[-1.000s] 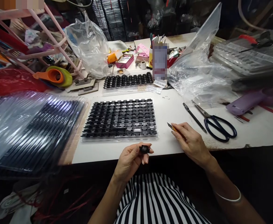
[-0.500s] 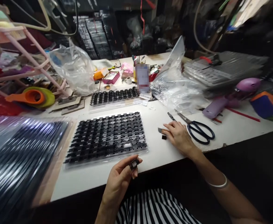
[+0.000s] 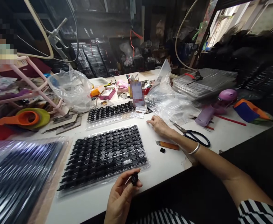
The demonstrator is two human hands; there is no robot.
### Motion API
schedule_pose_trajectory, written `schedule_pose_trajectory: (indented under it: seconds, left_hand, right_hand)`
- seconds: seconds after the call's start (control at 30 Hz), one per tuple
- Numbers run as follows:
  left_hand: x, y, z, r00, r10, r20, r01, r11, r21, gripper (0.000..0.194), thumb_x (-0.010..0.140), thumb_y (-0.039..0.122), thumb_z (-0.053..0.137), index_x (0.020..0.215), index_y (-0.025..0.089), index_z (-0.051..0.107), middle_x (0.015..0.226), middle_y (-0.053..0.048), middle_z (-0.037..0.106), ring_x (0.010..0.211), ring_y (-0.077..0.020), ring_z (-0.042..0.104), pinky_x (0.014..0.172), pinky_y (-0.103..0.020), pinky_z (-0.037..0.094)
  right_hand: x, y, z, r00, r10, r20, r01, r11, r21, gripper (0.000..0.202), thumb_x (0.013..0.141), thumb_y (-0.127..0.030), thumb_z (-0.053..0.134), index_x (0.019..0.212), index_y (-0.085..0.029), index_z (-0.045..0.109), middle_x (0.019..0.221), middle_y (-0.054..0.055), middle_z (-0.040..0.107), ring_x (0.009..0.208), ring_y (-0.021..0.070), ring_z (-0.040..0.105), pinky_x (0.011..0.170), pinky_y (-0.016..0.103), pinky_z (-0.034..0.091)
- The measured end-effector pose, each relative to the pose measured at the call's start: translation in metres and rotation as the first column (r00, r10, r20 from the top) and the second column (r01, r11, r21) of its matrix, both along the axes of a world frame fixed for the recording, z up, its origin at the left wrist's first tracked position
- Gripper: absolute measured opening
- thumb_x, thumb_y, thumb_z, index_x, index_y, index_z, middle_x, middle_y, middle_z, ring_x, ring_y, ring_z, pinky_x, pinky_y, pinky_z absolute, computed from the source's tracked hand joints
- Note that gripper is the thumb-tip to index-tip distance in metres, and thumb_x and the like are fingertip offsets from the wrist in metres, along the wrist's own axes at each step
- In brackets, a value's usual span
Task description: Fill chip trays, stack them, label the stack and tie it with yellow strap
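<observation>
My left hand (image 3: 124,193) holds a small black part (image 3: 134,178) between thumb and fingers, at the table's front edge. Farther back, my right hand (image 3: 159,126) reaches over the white table with its index finger stretched out; whether anything small lies under the fingertips is hard to make out. An orange-handled cutter (image 3: 170,145) and a small black square piece (image 3: 162,150) lie in front of the right forearm. Left of them sits a clear tray (image 3: 143,166) with rows of black parts. Dark-handled scissors (image 3: 195,137) lie right of my right hand.
A second tray of black parts (image 3: 113,111) is farther back. Wrapped black strips (image 3: 26,174) cover the left front. Clear plastic bags (image 3: 171,104), a purple tool (image 3: 206,115), stacked clear trays (image 3: 203,81) and a pink rack (image 3: 43,90) stand around the work area.
My right hand has moved off the cutter and black square to a spot farther back and left. The black part in my left hand has turned. The head view has tilted up.
</observation>
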State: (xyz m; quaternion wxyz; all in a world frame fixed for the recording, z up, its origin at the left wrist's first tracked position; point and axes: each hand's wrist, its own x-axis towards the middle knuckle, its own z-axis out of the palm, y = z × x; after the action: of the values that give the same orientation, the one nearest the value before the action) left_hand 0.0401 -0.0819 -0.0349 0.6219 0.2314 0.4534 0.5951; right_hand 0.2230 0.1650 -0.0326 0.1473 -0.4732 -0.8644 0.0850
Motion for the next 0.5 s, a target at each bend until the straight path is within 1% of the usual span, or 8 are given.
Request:
schedule_pose_trajectory:
  seconds: [0.13, 0.27, 0.33, 0.43, 0.5]
  left_hand:
    - [0.000, 0.001, -0.001, 1.000, 0.014, 0.018, -0.014, 1.000, 0.006, 0.027, 0.071, 0.028, 0.072, 0.096, 0.019, 0.070, 0.112, -0.011, 0.065, 0.073, -0.0145, 0.061, 0.067, -0.022, 0.049]
    - [0.002, 0.003, -0.001, 1.000, 0.015, 0.011, -0.015, 1.000, 0.014, 0.026, 0.071, 0.029, 0.072, 0.095, 0.019, 0.070, 0.110, -0.012, 0.066, 0.072, -0.0150, 0.062, 0.066, -0.022, 0.049]
    - [0.002, 0.003, -0.001, 1.000, 0.018, 0.008, -0.018, 1.000, 0.009, 0.027, 0.070, 0.029, 0.073, 0.094, 0.019, 0.070, 0.110, -0.012, 0.066, 0.072, -0.0152, 0.062, 0.066, -0.023, 0.049]
    - [0.001, 0.003, -0.002, 0.999, 0.030, 0.013, -0.030, 1.000, -0.005, 0.028, 0.068, 0.030, 0.075, 0.093, 0.018, 0.071, 0.109, -0.012, 0.066, 0.071, -0.0151, 0.062, 0.065, -0.023, 0.049]
    - [0.001, 0.003, -0.003, 0.999, 0.036, 0.012, -0.036, 0.999, -0.006, 0.029, 0.067, 0.030, 0.075, 0.093, 0.018, 0.071, 0.109, -0.012, 0.067, 0.070, -0.0152, 0.062, 0.065, -0.023, 0.049]
  right_hand:
    - [-0.001, 0.003, -0.004, 1.000, -0.016, -0.019, 0.016, 1.000, -0.012, 0.037, 0.083, -0.002, 0.044, 0.105, -0.018, 0.069, 0.096, 0.009, 0.057, 0.090, 0.0197, 0.050, 0.081, 0.030, 0.041]
    - [0.007, 0.011, -0.006, 0.994, -0.105, -0.043, 0.104, 0.994, -0.024, 0.032, 0.088, -0.006, 0.041, 0.104, -0.015, 0.067, 0.099, 0.009, 0.058, 0.095, 0.0181, 0.052, 0.083, 0.028, 0.042]
    - [0.009, 0.018, -0.007, 0.989, -0.144, -0.039, 0.142, 0.989, -0.041, 0.027, 0.090, -0.010, 0.043, 0.105, -0.015, 0.065, 0.101, 0.008, 0.059, 0.094, 0.0173, 0.054, 0.084, 0.031, 0.043]
    - [0.008, 0.030, -0.008, 0.982, -0.186, -0.025, 0.184, 0.980, -0.072, 0.018, 0.091, -0.022, 0.049, 0.102, -0.015, 0.062, 0.103, 0.006, 0.061, 0.092, 0.0167, 0.058, 0.083, 0.036, 0.047]
    - [0.003, 0.038, -0.007, 0.977, -0.213, -0.010, 0.212, 0.973, -0.090, 0.019, 0.090, -0.030, 0.052, 0.099, -0.015, 0.061, 0.104, 0.005, 0.062, 0.092, 0.0172, 0.059, 0.083, 0.038, 0.048]
